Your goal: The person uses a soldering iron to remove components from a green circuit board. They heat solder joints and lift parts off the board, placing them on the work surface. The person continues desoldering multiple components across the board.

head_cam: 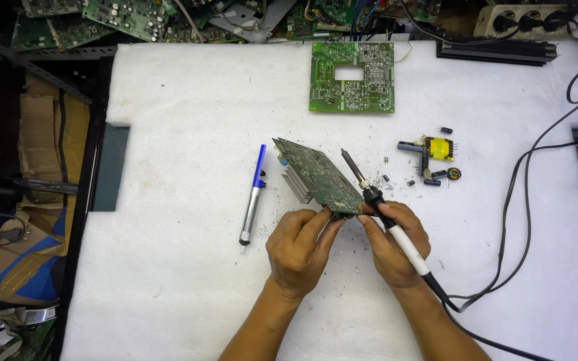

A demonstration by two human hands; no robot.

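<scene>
Fingers of the left hand (300,249) pinch the near corner of a green circuit board (317,175), tilting it up off the white foam mat (168,281) so its solder side faces the person. Left of it, a blue desoldering pump (253,198) lies within easy reach. The right hand (393,242) is wrapped around a soldering iron (384,216), tip raised beside the board's edge. Farther right, removed capacitors and a yellow transformer (438,148) sit apart in a loose cluster.
</scene>
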